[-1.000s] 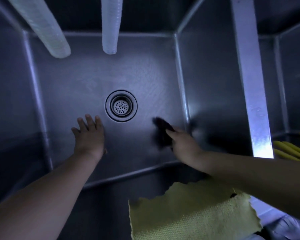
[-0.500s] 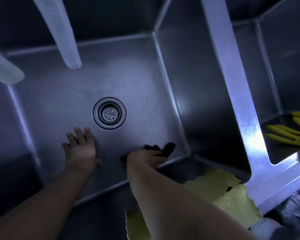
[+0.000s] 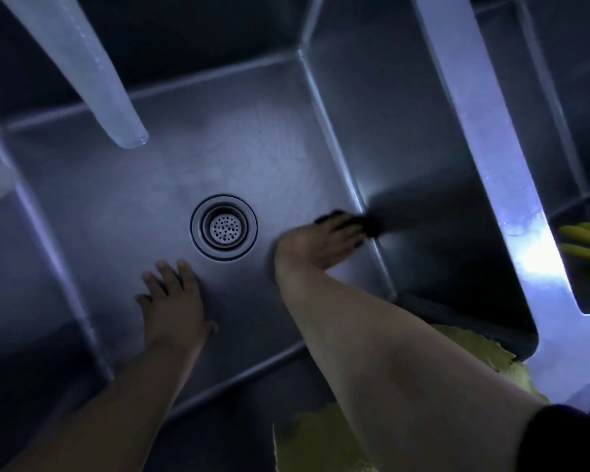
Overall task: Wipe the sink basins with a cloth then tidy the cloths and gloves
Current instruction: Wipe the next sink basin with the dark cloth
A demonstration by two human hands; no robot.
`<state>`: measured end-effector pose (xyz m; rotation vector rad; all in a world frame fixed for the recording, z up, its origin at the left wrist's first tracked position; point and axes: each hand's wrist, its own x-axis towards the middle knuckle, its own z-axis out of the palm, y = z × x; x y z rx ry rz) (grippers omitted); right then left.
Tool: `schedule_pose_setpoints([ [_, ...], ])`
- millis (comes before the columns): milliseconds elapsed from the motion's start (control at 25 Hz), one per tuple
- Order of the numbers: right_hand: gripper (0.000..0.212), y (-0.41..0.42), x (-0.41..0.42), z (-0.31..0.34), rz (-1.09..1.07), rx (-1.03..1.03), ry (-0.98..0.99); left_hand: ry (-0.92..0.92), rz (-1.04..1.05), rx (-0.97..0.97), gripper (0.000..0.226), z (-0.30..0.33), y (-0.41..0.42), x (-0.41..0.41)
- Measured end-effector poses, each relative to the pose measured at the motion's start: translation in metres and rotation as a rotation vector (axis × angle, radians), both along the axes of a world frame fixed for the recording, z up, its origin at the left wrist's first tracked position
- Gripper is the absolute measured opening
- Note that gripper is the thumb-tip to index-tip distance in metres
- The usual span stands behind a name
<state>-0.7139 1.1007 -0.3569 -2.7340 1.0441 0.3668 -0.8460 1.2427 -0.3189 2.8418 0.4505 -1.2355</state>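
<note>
Nearest the wearer, a yellow cloth hangs over the front edge of the sink at about 5 o'clock, partly hidden by the right forearm. It is not in use.

Further in, the left hand lies flat on the floor of the basin at 7 o'clock from the drain, fingers spread and holding nothing; it appears to serve as a brace.

The right hand sits at 3 o'clock from the drain, fingers closed down over a dark cloth, pressing it into the seam where the floor meets the right-hand wall. Only the edges of that cloth show past the fingertips.

Beyond the dividing rim, at 3 o'clock in the frame, yellow gloves lie in the neighbouring basin, untouched.

Farthest off, two pale hoses hang over the back of the basin at 11 o'clock.

Assessment: wiping of this basin is in progress, currently at its right edge. Whether the floor is fully wiped cannot be told in this dim light. The adjoining basin shows no sign of attention. Tidying of both cloths and the gloves remains outstanding.
</note>
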Motion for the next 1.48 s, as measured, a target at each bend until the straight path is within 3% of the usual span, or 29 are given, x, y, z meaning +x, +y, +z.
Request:
schedule_pose_setpoints([
  [80,0.059,0.022,0.008,-0.006,0.293,0.043,-0.168,-0.001,0.008,-0.012,0.122,-0.004,0.001,0.0],
  [200,0.059,0.044,-0.005,-0.007,0.851,0.168,-0.234,0.007,0.012,-0.02,0.121,-0.006,0.002,-0.001],
  [320,0.053,0.004,-0.04,-0.011,1.108,0.243,-0.286,0.011,-0.005,-0.002,0.119,-0.004,0.001,0.001],
  [560,0.053,-0.06,-0.012,-0.007,0.737,0.038,-0.241,0.028,-0.013,0.005,0.119,-0.003,0.001,0.001],
  [800,0.056,-0.057,0.041,-0.006,0.929,-0.035,-0.238,0.048,0.015,0.006,0.123,-0.01,0.002,0.003],
  [1080,0.057,0.014,0.139,-0.017,1.096,0.027,-0.248,0.045,0.04,0.029,0.128,-0.022,0.002,-0.002],
  [1200,0.055,0.028,0.122,-0.018,1.264,0.098,-0.299,0.061,0.055,0.028,0.127,-0.021,0.002,-0.001],
  [1320,0.047,0.018,0.077,-0.013,1.494,0.329,-0.324,0.074,0.081,0.016,0.126,-0.016,0.0,0.002],
  [1480,0.021,0.004,0.04,0.006,1.451,0.469,-0.38,0.1,0.103,0.022,0.124,-0.009,-0.003,0.007],
])
